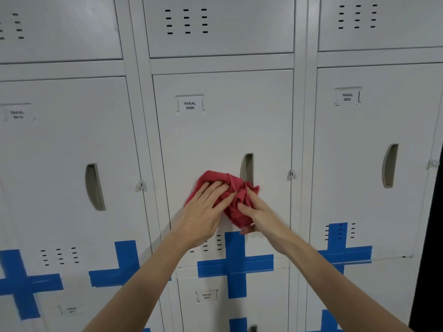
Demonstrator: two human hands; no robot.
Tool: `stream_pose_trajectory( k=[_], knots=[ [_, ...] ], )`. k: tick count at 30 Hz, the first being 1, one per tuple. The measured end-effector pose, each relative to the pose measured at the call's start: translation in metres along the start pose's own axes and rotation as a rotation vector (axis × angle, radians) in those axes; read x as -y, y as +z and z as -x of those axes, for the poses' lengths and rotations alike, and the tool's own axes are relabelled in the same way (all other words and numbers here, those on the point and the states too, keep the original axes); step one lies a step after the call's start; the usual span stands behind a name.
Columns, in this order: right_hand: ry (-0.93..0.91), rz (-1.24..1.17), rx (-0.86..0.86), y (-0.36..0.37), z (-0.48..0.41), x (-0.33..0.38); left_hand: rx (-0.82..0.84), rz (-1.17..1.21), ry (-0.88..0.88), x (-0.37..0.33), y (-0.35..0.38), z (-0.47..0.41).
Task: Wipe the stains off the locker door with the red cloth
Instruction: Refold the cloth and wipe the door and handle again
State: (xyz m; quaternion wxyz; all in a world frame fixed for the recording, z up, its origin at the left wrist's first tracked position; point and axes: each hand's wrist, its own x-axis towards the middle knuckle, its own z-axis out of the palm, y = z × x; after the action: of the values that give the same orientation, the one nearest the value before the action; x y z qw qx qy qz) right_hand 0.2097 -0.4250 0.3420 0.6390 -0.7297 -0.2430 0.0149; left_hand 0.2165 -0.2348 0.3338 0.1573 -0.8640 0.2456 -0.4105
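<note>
The left hand [203,209] lies flat with fingers spread, pressing the crumpled red cloth [230,197] against the pale grey metal locker door [215,140]. The right hand [257,212] pinches the cloth's lower right folds between thumb and fingers, so both hands hold it. The cloth sits on the door's lower half, its upper right edge covering the bottom of the recessed vertical handle slot [247,167]. Above, a white name label [190,105] reads "YAKAL 0006". A small round lock [292,173] sits at the door's right edge. Below the hands, a blue tape cross [236,264] spans the door's bottom edge beside small vent slits [218,242]. Matching lockers stand on either side.
</note>
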Motion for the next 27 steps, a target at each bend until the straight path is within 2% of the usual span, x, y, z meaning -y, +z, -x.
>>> stream_pose_trajectory(
  k=[3,7,9,12,14,17,22,27],
  knots=[
    [-0.011,-0.014,0.006,0.000,-0.007,0.002,0.016,-0.044,0.014,0.008,0.000,0.005],
    [-0.038,0.155,-0.106,0.005,0.000,-0.014,0.002,-0.022,-0.007,0.009,-0.002,0.010],
    [-0.053,0.114,-0.098,0.007,-0.003,-0.011,0.003,-0.020,-0.014,0.008,-0.003,0.010],
    [-0.040,-0.069,-0.074,0.009,-0.012,0.006,0.012,-0.036,-0.001,0.010,-0.003,0.010],
    [-0.061,-0.006,-0.107,0.012,-0.010,0.004,0.018,-0.034,0.000,0.011,-0.003,0.011],
    [-0.086,0.257,-0.171,0.014,0.000,-0.017,0.027,-0.029,-0.009,0.010,-0.002,0.010],
    [-0.178,1.057,-0.258,0.002,-0.003,-0.011,0.043,-0.049,-0.015,0.008,-0.005,0.009],
    [-0.154,1.649,-0.217,0.005,-0.004,0.012,0.030,-0.044,-0.016,0.006,-0.006,0.005]
  ],
)
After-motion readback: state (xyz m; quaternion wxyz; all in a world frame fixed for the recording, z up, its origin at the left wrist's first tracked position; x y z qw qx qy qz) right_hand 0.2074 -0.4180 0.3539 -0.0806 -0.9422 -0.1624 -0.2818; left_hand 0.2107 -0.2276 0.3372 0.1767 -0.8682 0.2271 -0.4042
